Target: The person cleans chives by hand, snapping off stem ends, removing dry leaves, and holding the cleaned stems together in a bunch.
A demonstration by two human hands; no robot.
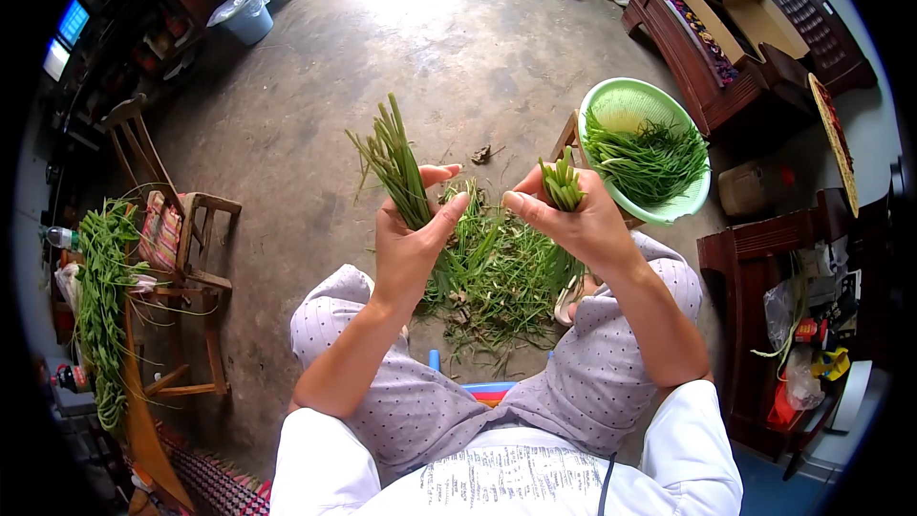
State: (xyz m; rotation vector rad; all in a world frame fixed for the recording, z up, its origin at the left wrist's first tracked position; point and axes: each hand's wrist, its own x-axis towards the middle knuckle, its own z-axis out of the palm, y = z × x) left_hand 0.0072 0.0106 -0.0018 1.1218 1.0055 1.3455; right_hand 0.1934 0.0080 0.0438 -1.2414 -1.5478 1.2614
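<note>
My left hand (pixel 413 234) is wrapped round a bundle of long green stalks (pixel 394 158), their ends pointing up and away from me. Its thumb and index finger reach toward the other hand. In my right hand (pixel 578 210) is a smaller bunch of green stems (pixel 562 183), cut ends upward, with leaves hanging below the fist. The two hands are apart, above a heap of loose green leaves and trimmings (pixel 492 272) on the floor between my feet. To the right, a light green plastic basket (pixel 619 100) holds long thin greens (pixel 650 161).
The basket rests on a wooden stool (pixel 565 137). At left, a wooden chair (pixel 205 205) stands by a bench piled with leafy vines (pixel 105 296). A blue bin (pixel 250 21) is farther back. Dark wooden furniture (pixel 755 248) lines the right side.
</note>
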